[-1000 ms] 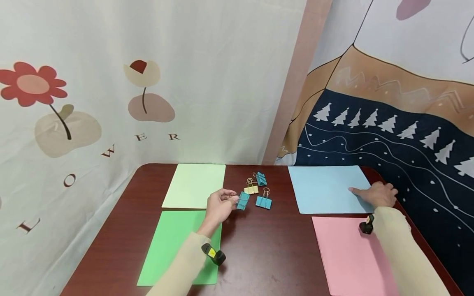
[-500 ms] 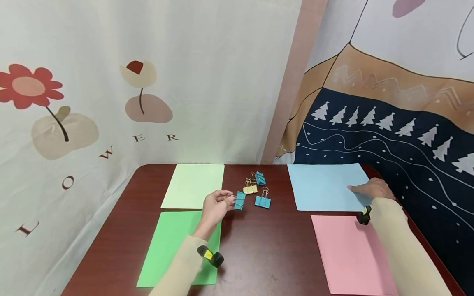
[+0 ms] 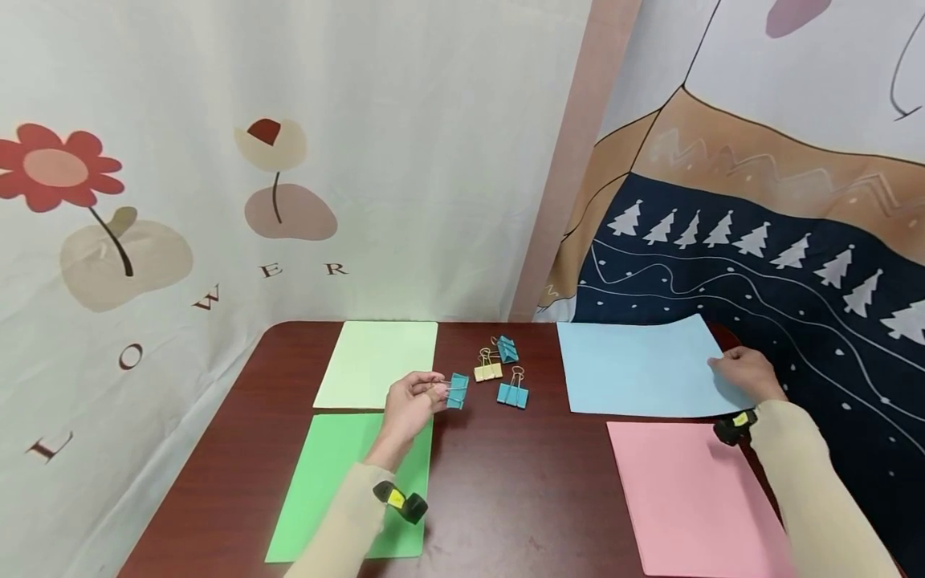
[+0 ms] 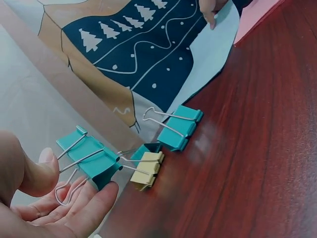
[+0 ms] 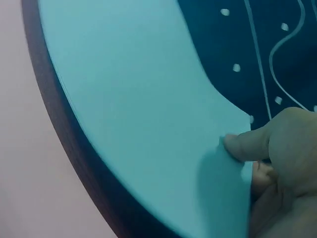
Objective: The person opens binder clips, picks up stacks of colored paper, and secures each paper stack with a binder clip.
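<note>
My left hand holds a teal binder clip by its wire handles, between thumb and fingers, above the table. In the left wrist view the held binder clip has its handles spread. At the right, my right hand pinches the right edge of the light blue paper, thumb on top and fingers under it. That edge is raised and bent in the right wrist view, where the blue paper curves. Another teal binder clip, a yellow binder clip and a further teal binder clip lie near the middle.
Pale green paper lies at the back left, with bright green paper in front of it. Pink paper lies at the front right, beneath the right forearm. A printed curtain hangs behind the brown table.
My left hand has drawn slightly left with its binder clip. My right hand has gone from resting on the blue paper to pinching its right edge, which has lifted and bent.
</note>
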A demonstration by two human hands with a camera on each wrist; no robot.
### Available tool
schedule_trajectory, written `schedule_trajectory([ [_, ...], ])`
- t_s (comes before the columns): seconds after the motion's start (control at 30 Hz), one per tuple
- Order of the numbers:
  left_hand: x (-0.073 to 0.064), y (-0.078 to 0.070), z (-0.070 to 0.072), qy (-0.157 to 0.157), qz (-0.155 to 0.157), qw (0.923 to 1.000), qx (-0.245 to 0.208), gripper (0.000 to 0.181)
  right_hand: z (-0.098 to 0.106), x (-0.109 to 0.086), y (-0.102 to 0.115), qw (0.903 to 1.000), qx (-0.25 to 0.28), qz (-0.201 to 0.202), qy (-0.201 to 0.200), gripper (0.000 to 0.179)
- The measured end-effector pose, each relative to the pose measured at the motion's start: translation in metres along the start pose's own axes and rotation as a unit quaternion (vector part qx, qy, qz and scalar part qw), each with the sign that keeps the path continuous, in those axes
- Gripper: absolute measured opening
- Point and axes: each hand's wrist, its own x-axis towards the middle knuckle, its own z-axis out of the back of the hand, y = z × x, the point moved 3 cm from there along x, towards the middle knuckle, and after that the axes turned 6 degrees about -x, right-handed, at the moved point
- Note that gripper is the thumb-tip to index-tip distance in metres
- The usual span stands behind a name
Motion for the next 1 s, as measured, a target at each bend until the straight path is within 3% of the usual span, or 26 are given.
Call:
schedule_trajectory([
  [0.4, -0.004, -0.007, 0.006, -0.007, 0.011, 0.9999, -0.009, 0.026, 0.004, -0.017, -0.009, 0.9903, 0.133, -0.001, -0.038, 0.064],
  [0.77, -0.004, -0.018, -0.001, -0.01, 0.015, 0.9995, -0.026, 0.025, 0.008, -0.043, -0.006, 0.9826, 0.179, -0.009, -0.048, 0.077],
  [0.87, -0.005, -0.021, -0.005, -0.008, 0.017, 0.9993, -0.034, 0.024, 0.004, -0.048, -0.007, 0.9778, 0.204, -0.013, -0.046, 0.079],
  [1.0, -0.006, -0.023, -0.01, -0.008, 0.016, 0.9987, -0.047, 0.02, -0.003, -0.056, -0.006, 0.9594, 0.277, -0.01, -0.051, 0.061],
])
